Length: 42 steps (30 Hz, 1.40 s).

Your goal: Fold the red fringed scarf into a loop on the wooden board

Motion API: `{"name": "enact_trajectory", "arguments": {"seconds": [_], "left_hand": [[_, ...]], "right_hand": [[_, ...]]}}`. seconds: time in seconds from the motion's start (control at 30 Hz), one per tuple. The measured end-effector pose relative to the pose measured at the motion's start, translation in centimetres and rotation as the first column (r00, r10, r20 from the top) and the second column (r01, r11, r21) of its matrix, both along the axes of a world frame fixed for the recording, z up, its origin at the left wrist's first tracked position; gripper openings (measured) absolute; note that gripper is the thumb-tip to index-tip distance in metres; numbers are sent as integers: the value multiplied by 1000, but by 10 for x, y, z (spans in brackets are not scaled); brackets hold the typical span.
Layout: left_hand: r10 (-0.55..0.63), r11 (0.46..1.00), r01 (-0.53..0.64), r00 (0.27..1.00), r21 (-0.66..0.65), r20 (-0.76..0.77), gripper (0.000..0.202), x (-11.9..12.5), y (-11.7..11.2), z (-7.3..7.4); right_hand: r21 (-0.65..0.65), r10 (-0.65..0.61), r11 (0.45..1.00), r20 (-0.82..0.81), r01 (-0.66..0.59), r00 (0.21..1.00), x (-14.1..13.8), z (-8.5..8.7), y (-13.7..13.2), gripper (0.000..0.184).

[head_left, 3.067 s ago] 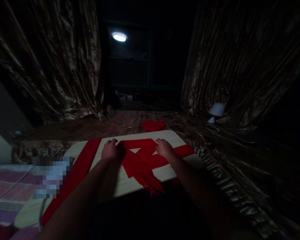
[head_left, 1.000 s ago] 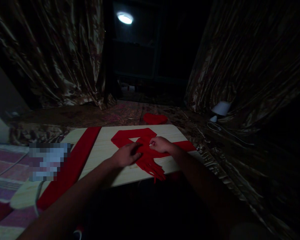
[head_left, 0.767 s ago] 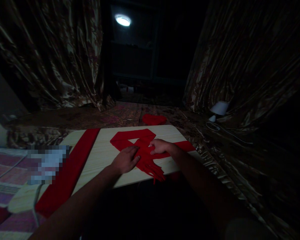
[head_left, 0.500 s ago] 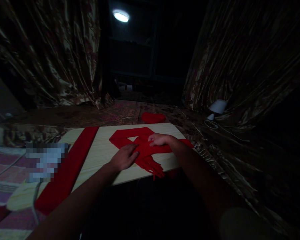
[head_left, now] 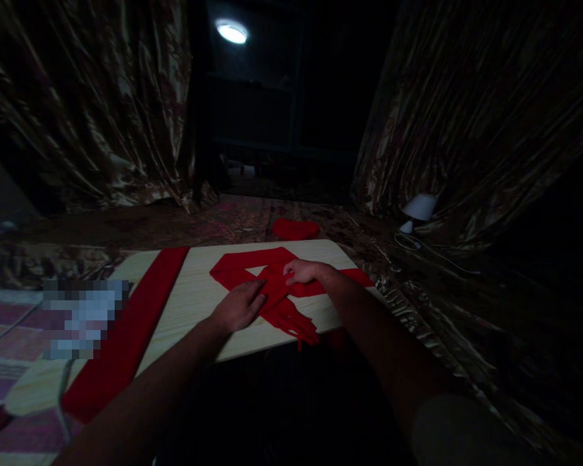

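Note:
A red scarf (head_left: 243, 266) lies folded into a loop on a pale wooden board (head_left: 194, 299), its fringed end hanging over the near edge. My left hand (head_left: 236, 305) lies flat on the scarf's near fold, fingers stretched out. Curled fingers of my right hand (head_left: 302, 270) press on the scarf where its bands cross; I cannot make out whether they pinch the cloth.
A second red scarf (head_left: 140, 317) runs as a long strip across the board's left part. A red heart-shaped cushion (head_left: 295, 228) lies beyond the board. A small white lamp (head_left: 418, 210) with a cable stands at the right. Shiny brown curtains hang on both sides.
Both hands moved from the loop's outer corners to its crossing point. The left hand now lies flat on the near fold, and the right hand has shifted slightly up and left.

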<state>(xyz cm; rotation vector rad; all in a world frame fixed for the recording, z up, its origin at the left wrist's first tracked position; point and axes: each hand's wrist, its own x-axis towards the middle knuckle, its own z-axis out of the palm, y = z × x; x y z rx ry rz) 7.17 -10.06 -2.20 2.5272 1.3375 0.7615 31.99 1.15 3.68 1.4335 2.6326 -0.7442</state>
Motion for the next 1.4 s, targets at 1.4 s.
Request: {"name": "enact_trajectory", "arguments": {"seconds": [1.4], "left_hand": [[-89, 996, 86, 956, -22, -279, 70, -7, 1, 3]], "right_hand": [[590, 131, 740, 342, -321, 931, 61, -12, -94, 25]]}}
